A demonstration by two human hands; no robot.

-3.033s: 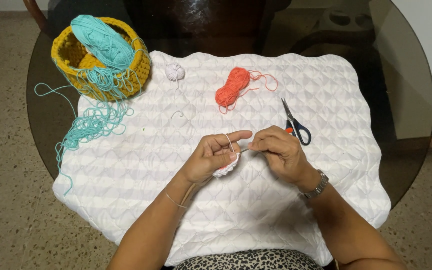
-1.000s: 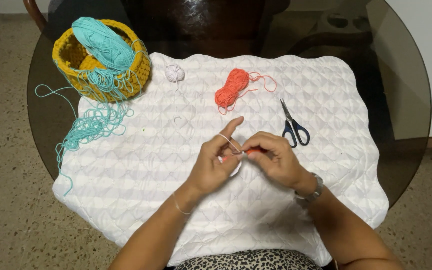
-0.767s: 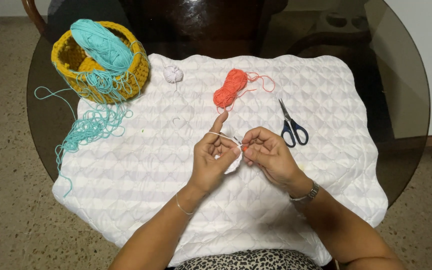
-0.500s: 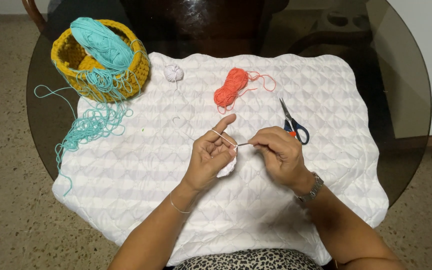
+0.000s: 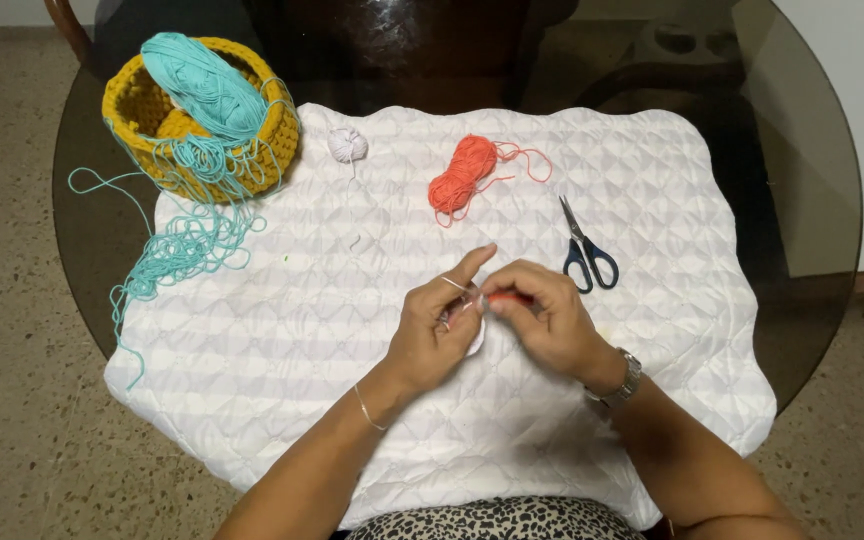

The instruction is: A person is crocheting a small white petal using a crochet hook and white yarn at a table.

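— Both hands hold the work: the left hand (image 5: 430, 335) pinches a small white crochet piece (image 5: 473, 335) with its forefinger raised and white yarn running over it; the right hand (image 5: 540, 320) has a narrow grip, closed on an orange-handled crochet hook (image 5: 508, 297). The piece sits between the two hands, just above the middle of the quilted pad.

— How would you do this stitch well?

— I'd judge it wants even tension: keep the yarn taut over that raised finger, hold the piece near the stitch being worked, and turn the hook with the wrist instead of tugging. The hook's tip is hidden, so I cannot tell which loop it is in.

— And the surface?

— From the head camera: a white quilted pad (image 5: 272, 360) on a round glass table (image 5: 812, 260). A small white yarn ball (image 5: 347, 144), an orange skein (image 5: 462, 175) and blue-handled scissors (image 5: 584, 250) lie apart on the pad. A yellow crocheted basket (image 5: 137, 110) at the far left holds turquoise yarn (image 5: 202, 90), which spills in loose loops. Speckled floor below; a dark chair opposite.
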